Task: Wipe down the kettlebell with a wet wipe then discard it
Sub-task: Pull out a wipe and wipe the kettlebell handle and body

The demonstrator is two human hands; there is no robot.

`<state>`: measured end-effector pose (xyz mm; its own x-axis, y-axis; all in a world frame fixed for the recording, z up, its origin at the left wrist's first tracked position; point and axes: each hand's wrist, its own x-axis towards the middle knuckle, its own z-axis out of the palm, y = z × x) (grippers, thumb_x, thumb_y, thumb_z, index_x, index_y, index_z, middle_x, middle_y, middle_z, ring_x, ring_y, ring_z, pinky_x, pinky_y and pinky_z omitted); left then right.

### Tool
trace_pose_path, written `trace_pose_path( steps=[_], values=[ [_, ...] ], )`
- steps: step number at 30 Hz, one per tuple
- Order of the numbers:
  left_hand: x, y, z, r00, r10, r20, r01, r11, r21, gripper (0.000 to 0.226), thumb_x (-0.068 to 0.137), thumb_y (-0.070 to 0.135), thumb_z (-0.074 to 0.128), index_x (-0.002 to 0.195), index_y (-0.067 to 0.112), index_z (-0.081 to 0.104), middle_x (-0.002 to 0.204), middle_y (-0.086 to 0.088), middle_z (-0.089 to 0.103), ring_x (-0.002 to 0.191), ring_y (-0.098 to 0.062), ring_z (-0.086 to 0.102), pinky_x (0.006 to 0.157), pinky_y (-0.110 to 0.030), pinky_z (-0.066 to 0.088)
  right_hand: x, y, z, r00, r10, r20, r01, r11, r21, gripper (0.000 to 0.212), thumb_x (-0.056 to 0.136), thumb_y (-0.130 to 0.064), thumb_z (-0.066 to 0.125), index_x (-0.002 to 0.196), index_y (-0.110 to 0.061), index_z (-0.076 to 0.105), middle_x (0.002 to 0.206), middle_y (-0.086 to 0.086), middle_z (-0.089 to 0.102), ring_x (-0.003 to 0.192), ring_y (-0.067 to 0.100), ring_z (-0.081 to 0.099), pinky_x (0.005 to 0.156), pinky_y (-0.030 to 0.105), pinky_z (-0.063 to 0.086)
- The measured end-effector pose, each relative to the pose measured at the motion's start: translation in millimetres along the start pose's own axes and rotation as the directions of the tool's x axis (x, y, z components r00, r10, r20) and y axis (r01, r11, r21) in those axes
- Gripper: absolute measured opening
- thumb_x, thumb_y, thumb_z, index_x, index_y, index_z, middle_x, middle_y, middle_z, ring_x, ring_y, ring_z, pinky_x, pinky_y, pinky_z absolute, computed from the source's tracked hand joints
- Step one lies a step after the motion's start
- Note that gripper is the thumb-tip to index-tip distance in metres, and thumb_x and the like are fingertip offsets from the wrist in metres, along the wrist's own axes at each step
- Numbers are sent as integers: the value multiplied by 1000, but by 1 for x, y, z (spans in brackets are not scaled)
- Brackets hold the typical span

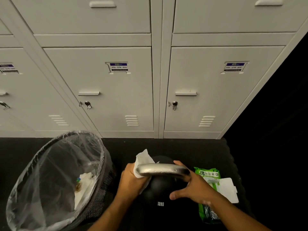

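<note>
A black kettlebell (160, 192) marked 12KG stands on the dark floor, its silver handle (160, 170) across the top. My left hand (130, 180) grips a white wet wipe (144, 158) wrapped around the left end of the handle. My right hand (193, 189) holds the right end of the handle, thumb spread over the ball. To the left stands a black mesh waste bin (55, 180) with a clear liner, holding crumpled white paper.
A green pack of wet wipes (209, 175) with its white lid flipped open lies on the floor right of the kettlebell. Grey metal lockers (116, 89) rise close behind. Black wall at the right.
</note>
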<state>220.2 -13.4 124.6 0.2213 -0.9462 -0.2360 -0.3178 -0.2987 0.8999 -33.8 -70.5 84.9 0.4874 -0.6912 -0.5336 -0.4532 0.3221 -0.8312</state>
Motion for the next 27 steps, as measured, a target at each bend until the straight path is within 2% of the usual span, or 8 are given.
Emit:
trace_pose_path(
  steps=[4, 6, 11, 16, 19, 23, 25, 27],
  values=[
    [-14, 12, 55, 815, -389, -430, 162, 865, -476, 7, 90, 21, 71, 92, 27, 69, 85, 2, 73, 85, -16, 70, 68, -24, 50, 0, 3, 2, 1000, -16, -18, 15, 999, -38, 134, 49, -42, 106, 157, -54, 29, 142, -24, 64, 143, 5, 47, 125, 37, 35],
    [-8, 14, 60, 771, -410, -487, 150, 860, -487, 17, 88, 12, 70, 96, 26, 67, 91, 3, 72, 89, -16, 70, 73, -25, 51, 1, 4, 2, 999, -30, -34, 28, 999, -37, 135, 46, -47, 106, 156, -57, 29, 145, -23, 61, 144, 5, 46, 125, 39, 35],
    [-8, 12, 30, 959, -89, -268, 35, 979, -202, 21, 87, 32, 77, 88, 41, 57, 84, 4, 72, 81, -8, 71, 68, -14, 54, 3, 9, 3, 999, -33, -22, 32, 999, -38, 138, 45, -46, 107, 158, -55, 28, 141, -25, 64, 143, 3, 47, 126, 43, 35],
    [5, 7, -6, 993, -7, 120, 2, 999, 40, 38, 65, 59, 70, 88, 31, 60, 83, -13, 74, 78, -15, 72, 84, -38, 59, 5, 9, -1, 1000, 2, 17, -1, 1000, -13, 137, 46, -43, 108, 155, -60, 27, 143, -20, 64, 143, 6, 48, 126, 45, 34],
    [-5, 6, 5, 996, -28, -88, 26, 999, -33, 33, 65, 45, 80, 87, 28, 63, 82, 3, 70, 74, -1, 69, 79, -33, 58, 6, 8, -3, 1000, -9, 25, 9, 1000, -5, 135, 47, -43, 107, 154, -62, 27, 146, -18, 62, 141, 4, 49, 125, 41, 36],
    [-15, 21, 45, 855, -147, -498, -13, 953, -303, 24, 87, 5, 73, 80, 25, 62, 74, 1, 68, 68, -9, 69, 55, -16, 52, 5, 9, -2, 1000, -17, 22, 17, 1000, 0, 134, 47, -43, 107, 153, -63, 28, 146, -20, 61, 139, 0, 51, 124, 34, 37],
    [-7, 16, 38, 903, -51, -426, -35, 981, -192, 23, 86, 11, 73, 79, 28, 60, 72, 0, 69, 67, -16, 69, 55, -24, 54, 6, 7, -2, 1000, -10, 19, 10, 1000, -16, 134, 44, -48, 107, 151, -66, 28, 148, -20, 59, 142, 4, 48, 125, 39, 36],
    [0, 11, 15, 990, 51, -135, -67, 991, -117, 15, 80, 29, 77, 80, 28, 63, 70, -1, 71, 66, -13, 69, 58, -28, 57, 7, 3, -5, 1000, 4, 21, -3, 999, -44, 135, 42, -51, 107, 150, -69, 28, 153, -18, 54, 145, 10, 47, 125, 45, 37]
  ],
)
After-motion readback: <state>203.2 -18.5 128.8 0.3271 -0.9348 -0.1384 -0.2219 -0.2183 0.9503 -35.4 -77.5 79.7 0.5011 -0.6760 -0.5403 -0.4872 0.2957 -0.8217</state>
